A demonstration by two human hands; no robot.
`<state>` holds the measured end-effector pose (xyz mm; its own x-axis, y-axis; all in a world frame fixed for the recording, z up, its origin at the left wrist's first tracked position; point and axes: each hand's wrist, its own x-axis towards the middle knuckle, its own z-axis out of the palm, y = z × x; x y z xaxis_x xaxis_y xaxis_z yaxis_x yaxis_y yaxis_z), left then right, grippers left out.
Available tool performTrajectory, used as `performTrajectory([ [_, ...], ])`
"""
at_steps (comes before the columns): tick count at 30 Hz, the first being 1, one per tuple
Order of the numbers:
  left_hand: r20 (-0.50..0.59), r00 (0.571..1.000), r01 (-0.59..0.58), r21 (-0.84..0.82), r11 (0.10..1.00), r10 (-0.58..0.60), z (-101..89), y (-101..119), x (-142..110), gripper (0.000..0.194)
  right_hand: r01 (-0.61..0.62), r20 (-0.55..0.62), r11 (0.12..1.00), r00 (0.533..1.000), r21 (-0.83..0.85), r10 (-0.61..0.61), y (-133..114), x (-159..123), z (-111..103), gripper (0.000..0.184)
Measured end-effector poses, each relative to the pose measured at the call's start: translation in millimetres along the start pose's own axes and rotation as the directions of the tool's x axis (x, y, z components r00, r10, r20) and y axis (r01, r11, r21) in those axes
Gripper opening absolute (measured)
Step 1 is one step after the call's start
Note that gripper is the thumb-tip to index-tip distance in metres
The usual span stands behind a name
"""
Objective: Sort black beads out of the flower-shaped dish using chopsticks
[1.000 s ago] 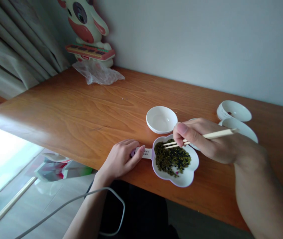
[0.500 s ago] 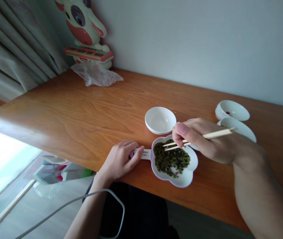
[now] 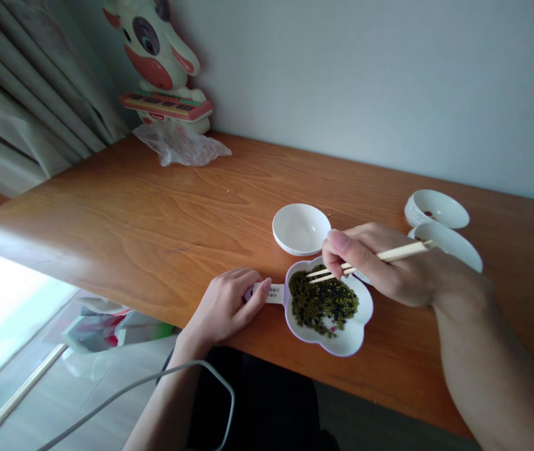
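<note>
My left hand is closed round the handle of a white, flower-shaped dish with a purple rim, which rests at the table's front edge. Small green beans, mixed with some dark ones, cover most of the dish's floor. Above its right side, my right hand grips a pair of light wooden chopsticks. Their tips touch or hover just over the beans at the upper left; whether a bean sits between them I cannot tell. Just behind the dish stands a white bowl with nothing visible inside.
Two white bowls stand at the right, the far one with something small and brown inside, the near one partly behind my right hand. Another is mostly hidden under that hand. A cow toy keyboard and plastic bag lie back left. A cable crosses my left forearm.
Almost nothing differs. The whole view has shifted slightly, and both hands keep their hold on the dish handle and the chopsticks.
</note>
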<state>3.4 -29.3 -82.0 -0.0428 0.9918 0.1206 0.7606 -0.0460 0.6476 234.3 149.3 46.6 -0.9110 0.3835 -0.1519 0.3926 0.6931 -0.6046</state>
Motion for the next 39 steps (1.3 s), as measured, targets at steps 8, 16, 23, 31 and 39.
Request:
performTrajectory([
  [8, -0.002, 1.0, 0.004, 0.003, 1.0, -0.004, -0.3, -0.1, -0.1, 0.038, 0.024, -0.008, 0.998, 1.0, 0.055, -0.024, 0.2, 1.9, 1.4, 0.062],
  [16, 0.008, 1.0, 0.007, 0.003, 1.0, -0.007, 0.3, -0.9, 0.0, 0.038, 0.012, -0.004, 0.994, 1.0, 0.105, -0.012, 1.2, 1.0, 1.3, 0.062],
  [23, 0.007, 1.0, 0.005, 0.011, 1.0, -0.005, -0.8, 0.6, 0.3, 0.038, 0.029, 0.013, 0.999, 0.999, 0.046, -0.029, 0.7, 2.3, 0.9, 0.062],
  [31, -0.003, 1.0, -0.001, 0.02, 1.0, 0.001, 0.4, -0.5, 0.0, 0.037, 0.042, 0.007, 0.998, 0.999, 0.044, -0.042, -1.3, 2.4, -0.5, 0.059],
  [39, 0.002, 1.0, 0.001, 0.009, 1.0, -0.001, -0.2, 0.1, 0.2, 0.037, 0.041, 0.017, 0.997, 0.999, 0.066, -0.042, -1.0, 4.4, 0.2, 0.06],
])
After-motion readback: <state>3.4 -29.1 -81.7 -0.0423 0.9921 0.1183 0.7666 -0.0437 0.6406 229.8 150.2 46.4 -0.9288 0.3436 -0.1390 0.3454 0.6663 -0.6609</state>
